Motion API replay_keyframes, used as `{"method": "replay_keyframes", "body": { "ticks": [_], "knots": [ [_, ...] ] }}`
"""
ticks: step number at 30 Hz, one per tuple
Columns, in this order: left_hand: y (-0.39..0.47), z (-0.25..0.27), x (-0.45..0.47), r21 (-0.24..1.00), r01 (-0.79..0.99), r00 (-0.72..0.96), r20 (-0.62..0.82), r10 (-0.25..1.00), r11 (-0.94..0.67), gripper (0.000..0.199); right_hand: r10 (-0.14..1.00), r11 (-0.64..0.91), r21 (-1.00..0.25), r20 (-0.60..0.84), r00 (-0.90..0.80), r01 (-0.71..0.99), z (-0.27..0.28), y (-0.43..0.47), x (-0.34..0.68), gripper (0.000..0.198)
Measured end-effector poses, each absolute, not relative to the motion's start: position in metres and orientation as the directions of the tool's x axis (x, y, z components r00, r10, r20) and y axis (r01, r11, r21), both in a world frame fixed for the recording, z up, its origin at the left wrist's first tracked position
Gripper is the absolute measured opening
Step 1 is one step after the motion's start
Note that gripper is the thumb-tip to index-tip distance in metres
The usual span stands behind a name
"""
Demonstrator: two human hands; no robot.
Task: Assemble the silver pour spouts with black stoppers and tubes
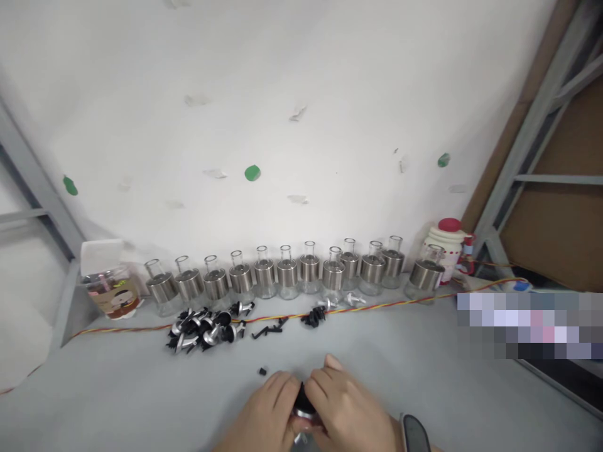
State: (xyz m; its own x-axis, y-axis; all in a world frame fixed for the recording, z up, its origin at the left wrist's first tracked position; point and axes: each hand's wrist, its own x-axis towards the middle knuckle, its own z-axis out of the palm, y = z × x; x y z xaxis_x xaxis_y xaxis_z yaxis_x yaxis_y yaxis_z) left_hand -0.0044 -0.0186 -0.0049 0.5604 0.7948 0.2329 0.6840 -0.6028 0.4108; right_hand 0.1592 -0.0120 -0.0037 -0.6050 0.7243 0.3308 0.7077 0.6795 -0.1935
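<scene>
At the front of the grey table, my left hand [268, 411] and my right hand [346, 405] are both closed around a black and silver pourer spout [305, 402]. Its black part faces up between my fingers, and its silver tip shows below them. Much of the spout is hidden by my fingers. A small black cap [262, 371] lies just beyond my left hand. Farther off at the left is a pile of similar black and silver pourer spouts [207, 326].
Several glass bottles with metal sleeves [240, 278] stand in a row along the white wall. Thin black pieces [271, 328] and black parts [315, 316] lie before them. A twisted cord [386, 304] crosses the table. A plastic tub [113, 292] and a cream jug [445, 248] flank the row.
</scene>
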Motion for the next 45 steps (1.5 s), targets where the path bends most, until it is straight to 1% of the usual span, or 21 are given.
{"method": "replay_keyframes", "body": {
  "ticks": [3, 5, 8, 10, 11, 13, 14, 18, 20, 22, 24, 28, 30, 32, 33, 35, 37, 39, 41, 43, 45],
  "knots": [
    [-0.017, 0.000, -0.005, 0.549, 0.618, 0.523, 0.248, 0.815, -0.563, 0.019, 0.751, 0.648, -0.257, 0.375, -0.544, 0.717, -0.004, -0.010, 0.157, 0.009],
    [-0.013, 0.003, -0.008, 0.649, 0.556, 0.450, 0.291, 0.844, -0.520, 0.021, 0.779, 0.613, -0.313, 0.388, -0.492, 0.725, -0.002, -0.010, 0.155, 0.013],
    [0.001, 0.004, -0.016, 0.822, 0.442, 0.229, 0.285, 0.931, -0.360, 0.024, 0.804, 0.589, -0.382, 0.361, -0.473, 0.712, 0.004, -0.012, 0.154, 0.022],
    [0.016, 0.004, -0.025, 0.946, 0.241, 0.053, 0.211, 0.976, -0.218, 0.031, 0.818, 0.573, -0.419, 0.338, -0.465, 0.704, 0.007, -0.013, 0.153, 0.028],
    [0.023, 0.004, -0.029, 0.976, 0.136, -0.039, 0.179, 0.983, -0.172, 0.034, 0.822, 0.569, -0.434, 0.330, -0.465, 0.698, 0.008, -0.013, 0.152, 0.031],
    [0.034, 0.007, -0.038, 0.990, -0.026, -0.207, 0.130, 0.970, -0.138, 0.040, 0.809, 0.587, -0.446, 0.322, -0.491, 0.675, 0.008, -0.010, 0.148, 0.034],
    [0.037, 0.008, -0.041, 0.988, -0.090, -0.241, 0.103, 0.965, -0.128, 0.041, 0.794, 0.608, -0.445, 0.318, -0.519, 0.658, 0.007, -0.008, 0.145, 0.036],
    [0.040, 0.010, -0.046, 0.952, -0.278, -0.275, 0.048, 0.960, -0.127, 0.039, 0.765, 0.640, -0.456, 0.304, -0.568, 0.618, 0.002, 0.007, 0.119, 0.040],
    [0.040, 0.008, -0.045, 0.941, -0.323, -0.261, 0.017, 0.965, -0.104, 0.038, 0.788, 0.610, -0.479, 0.279, -0.549, 0.632, -0.001, 0.016, 0.104, 0.032],
    [0.039, 0.006, -0.043, 0.939, -0.333, -0.247, 0.002, 0.969, -0.087, 0.036, 0.800, 0.588, -0.492, 0.240, -0.550, 0.642, -0.003, 0.024, 0.093, 0.018],
    [0.038, 0.008, -0.041, 0.943, -0.323, -0.243, 0.004, 0.970, -0.085, 0.035, 0.801, 0.583, -0.495, 0.217, -0.559, 0.644, -0.005, 0.027, 0.090, 0.008],
    [0.029, 0.018, -0.035, 0.951, -0.309, -0.164, -0.031, 0.986, -0.022, 0.040, 0.821, 0.549, -0.530, 0.196, -0.537, 0.646, -0.008, 0.019, 0.111, 0.010],
    [0.023, 0.022, -0.031, 0.936, -0.346, -0.085, -0.101, 0.991, 0.065, 0.046, 0.862, 0.485, -0.606, 0.209, -0.462, 0.631, -0.010, 0.015, 0.127, 0.009],
    [0.018, 0.023, -0.027, 0.901, -0.398, 0.033, -0.175, 0.984, 0.174, 0.044, 0.909, 0.400, -0.712, 0.228, -0.349, 0.577, -0.010, 0.015, 0.140, 0.005],
    [0.016, 0.022, -0.025, 0.882, -0.416, 0.098, -0.199, 0.975, 0.221, 0.040, 0.928, 0.356, -0.771, 0.224, -0.298, 0.528, -0.009, 0.017, 0.145, 0.003],
    [0.013, 0.020, -0.023, 0.859, -0.430, 0.187, -0.216, 0.958, 0.278, 0.031, 0.950, 0.280, -0.874, 0.193, -0.246, 0.396, -0.006, 0.021, 0.152, 0.008],
    [0.012, 0.018, -0.021, 0.860, -0.422, 0.207, -0.217, 0.954, 0.287, 0.026, 0.956, 0.216, -0.942, 0.152, -0.250, 0.256, -0.003, 0.023, 0.154, 0.017],
    [0.012, 0.017, -0.018, 0.882, -0.378, 0.164, -0.234, 0.958, 0.280, 0.028, 0.955, 0.164, -0.977, 0.124, -0.268, 0.134, -0.001, 0.023, 0.153, 0.026],
    [0.012, 0.015, -0.016, 0.919, -0.279, 0.088, -0.265, 0.960, 0.279, 0.035, 0.954, 0.130, -0.991, 0.114, -0.279, 0.039, 0.000, 0.019, 0.151, 0.034],
    [0.011, 0.011, -0.014, 0.955, -0.132, 0.025, -0.264, 0.964, 0.265, 0.041, 0.951, 0.120, -0.993, 0.120, -0.285, -0.017, 0.001, 0.015, 0.149, 0.038],
    [0.011, 0.004, -0.011, 0.975, 0.032, 0.013, -0.219, 0.976, 0.218, 0.042, 0.949, 0.118, -0.992, 0.123, -0.290, -0.035, 0.001, 0.011, 0.146, 0.040]
  ]
}}
